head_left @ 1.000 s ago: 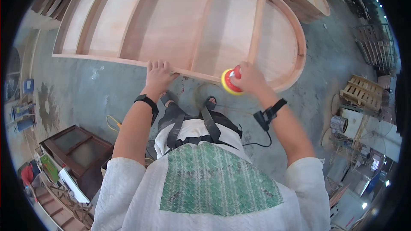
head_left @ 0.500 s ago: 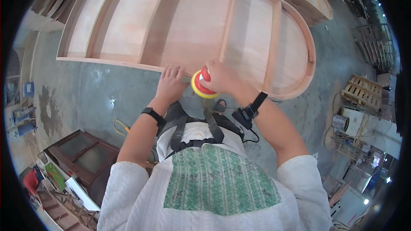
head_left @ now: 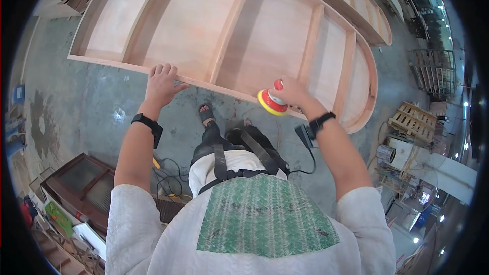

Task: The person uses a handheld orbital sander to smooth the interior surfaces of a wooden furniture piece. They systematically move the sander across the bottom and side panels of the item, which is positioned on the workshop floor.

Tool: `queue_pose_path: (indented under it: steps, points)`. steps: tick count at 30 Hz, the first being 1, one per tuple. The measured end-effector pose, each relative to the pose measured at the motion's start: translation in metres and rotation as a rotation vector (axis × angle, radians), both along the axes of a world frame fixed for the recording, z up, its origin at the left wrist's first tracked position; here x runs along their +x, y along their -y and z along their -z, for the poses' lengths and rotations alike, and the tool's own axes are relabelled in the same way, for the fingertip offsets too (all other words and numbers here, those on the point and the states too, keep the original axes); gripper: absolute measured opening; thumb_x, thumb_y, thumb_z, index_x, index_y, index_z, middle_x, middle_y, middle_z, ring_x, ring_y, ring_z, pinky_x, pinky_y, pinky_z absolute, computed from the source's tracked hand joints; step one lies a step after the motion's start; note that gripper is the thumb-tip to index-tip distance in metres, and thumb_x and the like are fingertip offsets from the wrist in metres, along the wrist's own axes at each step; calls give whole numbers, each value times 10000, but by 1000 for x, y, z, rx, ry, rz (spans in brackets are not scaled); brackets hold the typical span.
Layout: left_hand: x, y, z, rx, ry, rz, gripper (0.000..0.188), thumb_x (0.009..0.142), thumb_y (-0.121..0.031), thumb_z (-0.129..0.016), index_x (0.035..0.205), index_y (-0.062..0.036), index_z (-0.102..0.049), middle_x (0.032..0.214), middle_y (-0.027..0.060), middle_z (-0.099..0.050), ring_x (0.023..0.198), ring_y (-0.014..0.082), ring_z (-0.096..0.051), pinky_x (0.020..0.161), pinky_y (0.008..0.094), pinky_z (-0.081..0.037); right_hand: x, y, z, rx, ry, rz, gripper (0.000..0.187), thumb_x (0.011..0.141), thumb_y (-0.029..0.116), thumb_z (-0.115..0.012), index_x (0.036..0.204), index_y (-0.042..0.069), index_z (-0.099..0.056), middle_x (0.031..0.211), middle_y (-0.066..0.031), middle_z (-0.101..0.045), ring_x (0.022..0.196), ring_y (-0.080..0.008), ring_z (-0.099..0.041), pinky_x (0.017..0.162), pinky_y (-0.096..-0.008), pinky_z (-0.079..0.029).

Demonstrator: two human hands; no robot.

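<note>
My right hand (head_left: pixel 291 91) is closed round a red and yellow disc sander (head_left: pixel 273 101), held tilted at the near rim of a large wooden frame (head_left: pixel 196 82). Whether its pad touches the wood I cannot tell. The frame is a shallow pale panel with a rounded right end and several cross ribs. Farther left, my left hand (head_left: pixel 162 82) rests on the same rim, fingers laid over the edge and thumb spread to the right.
A second ribbed wooden frame (head_left: pixel 351 0) lies beyond the first. Brown panelled doors (head_left: pixel 84 188) lean at lower left, near cables (head_left: pixel 173 175) on the floor. A wooden pallet (head_left: pixel 413 120) and a metal drum (head_left: pixel 385 153) stand at right. My sandalled foot (head_left: pixel 206 113) is below the rim.
My hands have moved apart: the left has slid leftward along the rim, and the right has carried the sander rightward. The view has shifted and turned, and my foot now shows.
</note>
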State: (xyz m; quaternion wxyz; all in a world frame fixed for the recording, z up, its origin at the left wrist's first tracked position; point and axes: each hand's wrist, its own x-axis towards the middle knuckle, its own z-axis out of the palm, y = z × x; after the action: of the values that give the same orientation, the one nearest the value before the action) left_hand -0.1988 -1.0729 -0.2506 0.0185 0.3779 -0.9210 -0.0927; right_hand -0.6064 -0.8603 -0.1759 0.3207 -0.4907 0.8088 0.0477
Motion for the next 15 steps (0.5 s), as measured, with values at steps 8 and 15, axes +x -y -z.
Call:
queue_pose_path:
  steps: [8, 15]
  points:
    - [10, 7, 0, 55, -88, -6, 644, 880, -555, -844, 1245, -45, -697, 1266, 116, -674, 1298, 347, -585, 1185, 517, -405, 47, 23, -2, -159, 52, -75, 606, 904, 504, -787, 1251, 9, -732, 1199, -274, -768, 1126, -432, -756, 994, -498, -601]
    - [11, 7, -1, 92, -93, -23, 634, 869, -540, -853, 1225, -40, -693, 1250, 116, -669, 1301, 344, -582, 1206, 517, -393, 71, 55, 1, -198, 13, -183, 611, 906, 531, -778, 1247, 24, -766, 1159, -269, -784, 1087, -428, -765, 965, -498, -604]
